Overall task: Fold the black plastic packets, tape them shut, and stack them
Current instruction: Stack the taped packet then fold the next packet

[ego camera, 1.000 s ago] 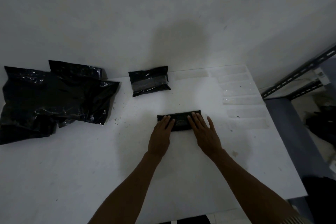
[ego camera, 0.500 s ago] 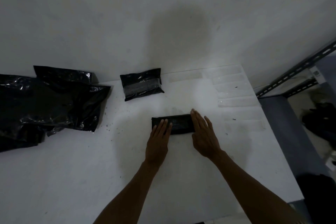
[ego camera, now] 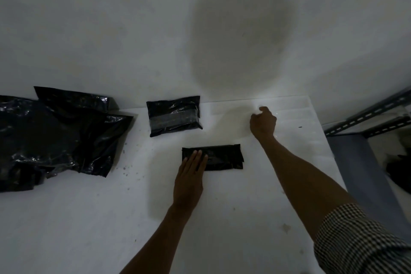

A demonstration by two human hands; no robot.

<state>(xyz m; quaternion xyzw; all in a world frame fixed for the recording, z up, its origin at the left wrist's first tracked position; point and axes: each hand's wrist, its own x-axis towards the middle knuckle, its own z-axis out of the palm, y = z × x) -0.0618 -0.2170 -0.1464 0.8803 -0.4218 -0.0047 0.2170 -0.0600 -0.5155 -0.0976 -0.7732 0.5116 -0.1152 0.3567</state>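
**Left pins the fold, right at the tape**

White table carries everything. Unfolded packets wait in a heap far left. The taped packet sits at the back, likely the stack base. The folded packet lies centre. My read: the left hand lies flat on its left end, fingers straight, so the fold can't spring open. Right hand is curled over the tape strips; I can't tell if it pinches one.

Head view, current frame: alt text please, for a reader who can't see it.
A person's left hand presses flat on a folded packet on a white table, while the right hand reaches to clear tape strips at the far right. A taped packet lies behind it; loose black bags are piled at the left.
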